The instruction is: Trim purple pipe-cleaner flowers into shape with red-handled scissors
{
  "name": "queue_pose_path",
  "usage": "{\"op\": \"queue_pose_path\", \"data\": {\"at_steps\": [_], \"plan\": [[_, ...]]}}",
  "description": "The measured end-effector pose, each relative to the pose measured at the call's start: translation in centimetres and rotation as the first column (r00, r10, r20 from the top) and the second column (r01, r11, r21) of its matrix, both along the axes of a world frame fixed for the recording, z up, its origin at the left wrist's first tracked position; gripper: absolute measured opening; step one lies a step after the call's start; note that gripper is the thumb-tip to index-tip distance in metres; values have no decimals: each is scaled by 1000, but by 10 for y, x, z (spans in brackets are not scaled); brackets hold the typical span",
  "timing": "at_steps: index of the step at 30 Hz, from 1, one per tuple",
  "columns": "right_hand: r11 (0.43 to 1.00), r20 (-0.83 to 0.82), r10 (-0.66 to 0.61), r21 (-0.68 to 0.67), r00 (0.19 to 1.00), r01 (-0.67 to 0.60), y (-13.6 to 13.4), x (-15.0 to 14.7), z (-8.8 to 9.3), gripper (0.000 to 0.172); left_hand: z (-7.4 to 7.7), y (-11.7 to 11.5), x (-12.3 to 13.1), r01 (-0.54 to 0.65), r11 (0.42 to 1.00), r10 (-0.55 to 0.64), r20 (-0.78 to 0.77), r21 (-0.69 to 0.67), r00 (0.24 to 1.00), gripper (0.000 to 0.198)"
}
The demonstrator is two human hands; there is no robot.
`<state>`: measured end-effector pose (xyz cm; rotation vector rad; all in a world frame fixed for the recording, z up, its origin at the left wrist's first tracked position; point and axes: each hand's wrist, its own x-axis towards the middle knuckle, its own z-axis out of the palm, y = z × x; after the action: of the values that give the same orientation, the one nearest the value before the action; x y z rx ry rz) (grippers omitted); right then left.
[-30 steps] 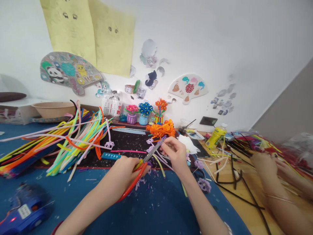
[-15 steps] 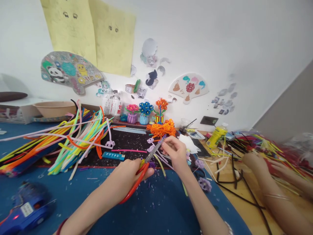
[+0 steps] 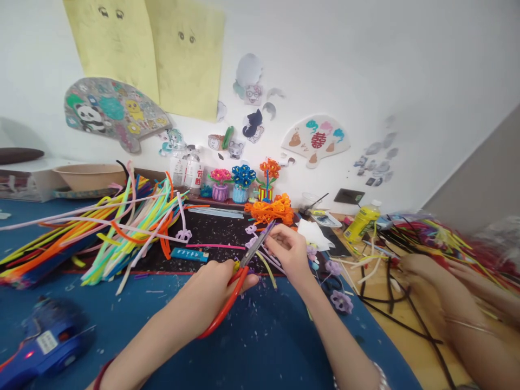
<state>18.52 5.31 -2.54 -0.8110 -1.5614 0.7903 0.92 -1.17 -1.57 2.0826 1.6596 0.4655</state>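
My left hand (image 3: pixel 217 287) is closed round the red-handled scissors (image 3: pixel 233 300), their blades angled up and away. At the blade tips, my right hand (image 3: pixel 290 250) has thumb and fingers pinched together. A small bit of purple pipe cleaner (image 3: pixel 271 224) shows between the tips and those fingers. Just beyond lies a heap of orange pipe-cleaner flowers (image 3: pixel 270 210). Lilac pipe-cleaner flowers (image 3: pixel 341 301) lie to the right of my right forearm, and another lilac flower (image 3: pixel 184 235) rests on the black mat (image 3: pixel 203 230).
Bundled coloured pipe cleaners (image 3: pixel 117 238) spread at left, above a blue glue gun (image 3: pixel 49 344) with a red light. Small potted flowers (image 3: pixel 240 187) line the wall. A yellow bottle (image 3: pixel 362 222) stands at right, near another person's hands (image 3: pixel 422 271) and black pipe cleaners (image 3: pixel 414 314).
The view has shifted slightly. My hands keep nearly the same pose, with the scissors' tips still at the purple piece. The other person's arm at right has moved a little.
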Motion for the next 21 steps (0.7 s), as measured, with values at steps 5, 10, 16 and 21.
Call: {"op": "queue_pose_path", "data": {"at_steps": [5, 10, 16, 21], "plan": [[1000, 0, 3, 4, 1000, -3, 0, -1, 0, 15, -4, 5, 0, -7, 1000, 7, -5, 14, 1000, 40], [1000, -1, 6, 1, 1000, -6, 0, 0, 0, 15, -4, 8, 1, 17, 999, -17, 11, 28, 1000, 41], [998, -66, 26, -59, 997, -30, 2, 0, -1, 14, -10, 4, -3, -37, 996, 22, 174, 82, 985, 39], [985, -160, 83, -138, 984, -105, 4, 0, -2, 15, -4, 5, -5, -128, 991, 92, 491, 41, 866, 37]]}}
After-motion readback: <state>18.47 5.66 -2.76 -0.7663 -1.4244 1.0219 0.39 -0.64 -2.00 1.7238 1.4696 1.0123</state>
